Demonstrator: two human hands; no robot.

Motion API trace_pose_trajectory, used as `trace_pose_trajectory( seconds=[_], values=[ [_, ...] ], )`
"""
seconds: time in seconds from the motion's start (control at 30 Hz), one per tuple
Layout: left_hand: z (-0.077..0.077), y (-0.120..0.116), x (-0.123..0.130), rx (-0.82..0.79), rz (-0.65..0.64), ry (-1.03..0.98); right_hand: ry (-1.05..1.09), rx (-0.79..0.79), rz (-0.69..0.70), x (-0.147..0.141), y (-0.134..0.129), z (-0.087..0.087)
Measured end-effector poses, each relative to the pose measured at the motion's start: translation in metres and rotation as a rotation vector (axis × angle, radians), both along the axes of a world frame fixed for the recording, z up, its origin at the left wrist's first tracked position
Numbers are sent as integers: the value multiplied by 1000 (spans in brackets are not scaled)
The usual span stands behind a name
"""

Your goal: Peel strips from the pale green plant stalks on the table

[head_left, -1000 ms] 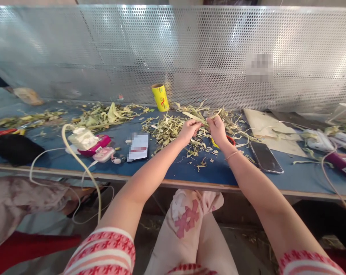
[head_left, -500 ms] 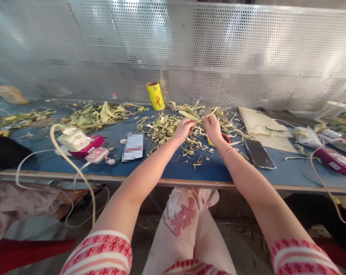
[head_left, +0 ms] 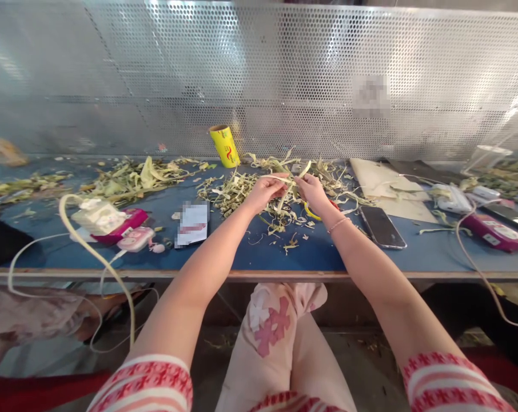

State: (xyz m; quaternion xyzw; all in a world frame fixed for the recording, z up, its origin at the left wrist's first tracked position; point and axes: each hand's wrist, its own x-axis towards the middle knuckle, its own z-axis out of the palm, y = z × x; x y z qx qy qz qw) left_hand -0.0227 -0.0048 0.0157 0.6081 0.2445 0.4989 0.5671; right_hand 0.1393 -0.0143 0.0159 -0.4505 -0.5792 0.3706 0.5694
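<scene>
My left hand (head_left: 267,191) and my right hand (head_left: 311,190) are close together above a pile of dried plant pieces (head_left: 228,191) on the blue table. Between them is a pale green dried leaf strip (head_left: 304,170), pinched by the fingers of both hands. Its lower part hangs between the fingertips, and some of the fingers hide where it is gripped. Under my right hand and wrist shows part of a yellow and red scissors-like handle (head_left: 311,212), mostly covered. Loose curled scraps (head_left: 291,245) lie on the table nearer to me.
A yellow cardboard tube (head_left: 224,147) stands tilted behind the pile. Phones lie left (head_left: 192,224) and right (head_left: 382,227). A magenta power strip (head_left: 130,223) with cables is at left, cardboard (head_left: 387,180) at right. A perforated metal panel (head_left: 263,74) rises behind.
The view has shifted slightly, so the table items sit a little further left. My hands stay together over the pile; the strip between them has changed its angle.
</scene>
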Motion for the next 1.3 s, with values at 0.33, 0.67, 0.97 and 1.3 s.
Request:
trace_pose_trajectory(
  seconds=[0.33,0.67,0.97,1.3],
  values=[
    [2,-5,-1,-82,-200,-34,10,-51,87,2,-2,3],
    [-2,0,-4,-87,-239,193,-41,-122,103,0,-7,8],
    [3,4,-3,-168,13,-72,-290,236,-130,7,0,6],
    [12,2,-6,-427,4,-252,-1134,840,-158,7,-21,6]
  ],
)
